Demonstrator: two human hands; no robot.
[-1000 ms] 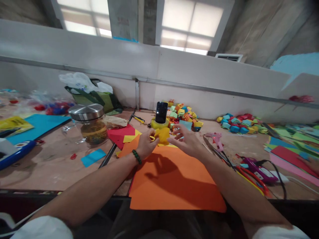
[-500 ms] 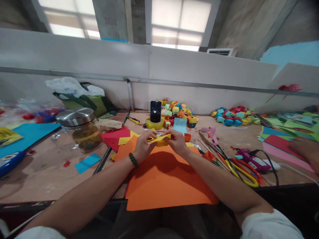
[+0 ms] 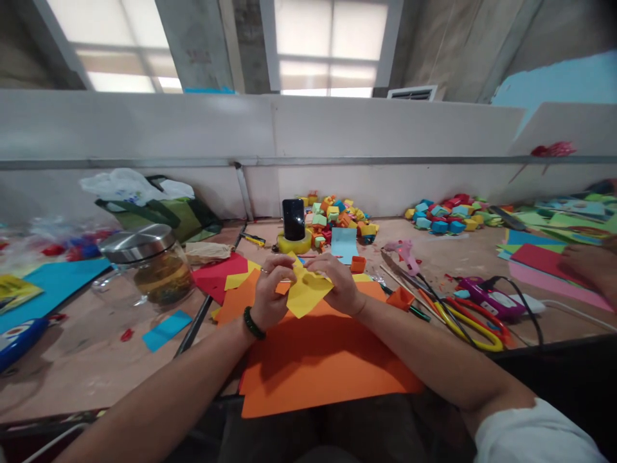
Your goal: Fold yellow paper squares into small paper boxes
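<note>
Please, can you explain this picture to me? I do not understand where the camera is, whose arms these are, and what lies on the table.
The camera sits on a person's head and looks down, so both arms are that person's own. The left hand and right hand grip one yellow paper between them, above an orange sheet on the table. Around it lie a glass jar, a phone, paper cubes, scissors and a glue gun. At the right edge is another person's hand.
</note>
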